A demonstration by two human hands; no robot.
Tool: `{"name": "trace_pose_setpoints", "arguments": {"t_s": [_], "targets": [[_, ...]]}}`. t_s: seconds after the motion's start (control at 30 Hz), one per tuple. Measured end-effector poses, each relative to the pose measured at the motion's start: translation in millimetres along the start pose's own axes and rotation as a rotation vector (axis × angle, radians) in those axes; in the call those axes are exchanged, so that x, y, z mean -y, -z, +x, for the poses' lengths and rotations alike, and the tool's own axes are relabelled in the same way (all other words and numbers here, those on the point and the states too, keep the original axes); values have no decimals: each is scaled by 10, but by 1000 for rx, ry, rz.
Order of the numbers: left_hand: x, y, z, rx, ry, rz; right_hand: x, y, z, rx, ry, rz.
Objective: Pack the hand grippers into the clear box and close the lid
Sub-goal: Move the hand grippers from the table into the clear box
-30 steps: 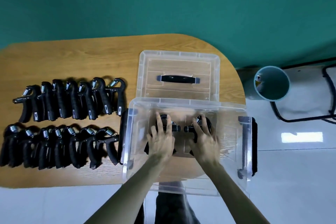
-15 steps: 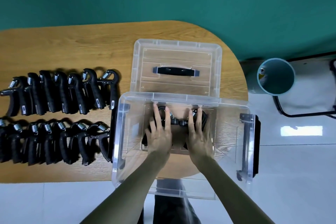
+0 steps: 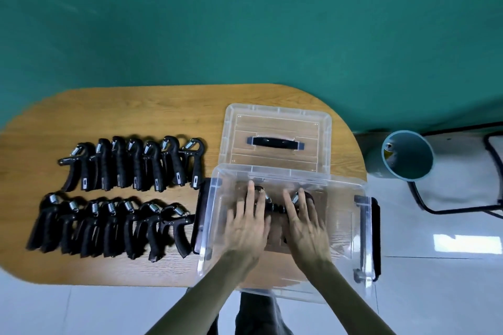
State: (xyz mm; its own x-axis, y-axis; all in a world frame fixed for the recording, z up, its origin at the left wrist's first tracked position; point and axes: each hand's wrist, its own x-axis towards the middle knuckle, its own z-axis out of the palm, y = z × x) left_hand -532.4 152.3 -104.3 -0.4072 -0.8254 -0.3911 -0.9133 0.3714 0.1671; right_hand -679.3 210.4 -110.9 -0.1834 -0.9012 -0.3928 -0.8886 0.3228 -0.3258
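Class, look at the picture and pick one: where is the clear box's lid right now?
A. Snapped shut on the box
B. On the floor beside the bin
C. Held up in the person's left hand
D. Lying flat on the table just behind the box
D: the lid, black handle up, lies flat on the table just behind the open clear box.
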Motion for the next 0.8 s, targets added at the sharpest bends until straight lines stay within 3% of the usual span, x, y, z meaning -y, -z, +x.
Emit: {"name": "trace_pose_setpoints", "arguments": {"t_s": [0.2, 0.43, 0.63, 0.8], "targets": [[117, 648, -353, -249, -136, -26, 478, 579, -212, -197, 108, 4], [653, 1219, -524, -277, -10, -70, 1270, 951, -279, -269, 160, -88], [1592, 1504, -686, -352, 4, -84, 2210, 890, -202, -302, 239, -145], [2563, 1615, -878, -322, 46, -76, 3033, 549, -77, -267, 266, -139]]}}
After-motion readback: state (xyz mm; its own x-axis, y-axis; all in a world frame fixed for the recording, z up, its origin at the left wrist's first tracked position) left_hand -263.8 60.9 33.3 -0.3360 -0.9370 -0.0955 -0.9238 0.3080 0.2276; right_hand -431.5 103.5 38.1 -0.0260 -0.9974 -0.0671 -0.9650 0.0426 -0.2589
